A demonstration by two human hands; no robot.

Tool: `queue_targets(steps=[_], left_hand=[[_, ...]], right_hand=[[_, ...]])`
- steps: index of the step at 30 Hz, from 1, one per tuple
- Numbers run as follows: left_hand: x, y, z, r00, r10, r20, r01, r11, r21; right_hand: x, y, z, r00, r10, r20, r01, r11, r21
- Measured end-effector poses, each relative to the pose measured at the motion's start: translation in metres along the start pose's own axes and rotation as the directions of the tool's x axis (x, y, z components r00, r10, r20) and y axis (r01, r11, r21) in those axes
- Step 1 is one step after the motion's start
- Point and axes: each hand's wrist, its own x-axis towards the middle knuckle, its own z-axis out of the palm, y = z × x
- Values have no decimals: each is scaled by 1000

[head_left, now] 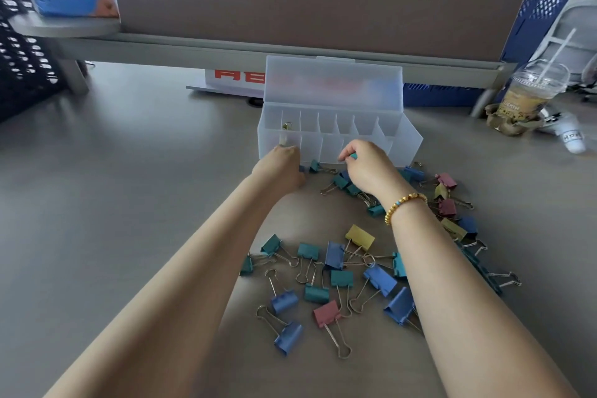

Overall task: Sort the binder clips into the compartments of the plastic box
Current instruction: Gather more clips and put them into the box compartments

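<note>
A clear plastic box point(407, 142) with an upright open lid stands on the desk, divided into several compartments. One yellowish clip point(287, 127) lies in its second compartment from the left. My left hand point(281, 168) rests against the box's front wall, fingers curled; whether it holds anything is hidden. My right hand point(368, 168), with a bead bracelet on the wrist, pinches a teal binder clip point(353, 156) just in front of the box. Several loose binder clips point(336, 275) in teal, blue, yellow and red lie scattered on the desk between and beside my forearms.
A lidded drink cup point(529, 97) with a straw stands at the right. A black mesh basket point(22, 52) sits far left, a raised shelf point(226, 48) runs behind the box, and a blue crate point(546, 3) is at the back right.
</note>
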Motion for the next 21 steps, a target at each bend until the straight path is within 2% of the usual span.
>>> queue_targets(steps=[3,6,8,13,21], left_hand=[[-8,-6,-1,1000,16,-2,-16,1000,-1],[-14,-12,0,999,-27,-18,27,999,33],[-15,-13,2,999,-39,-9,40,997,66],[-13,-14,-4,999,-19,29,18,1000,23],[-23,-11,-22,980,6,197,-28,994,107]], right_hand=[[-3,-7,5,996,-91,-11,89,987,-134],[-1,-16,12,987,-156,39,161,951,-263],[4,-22,18,983,-152,104,177,939,-294],[10,-29,22,977,-123,176,174,932,-318],[7,-38,20,959,-134,251,231,883,-410]])
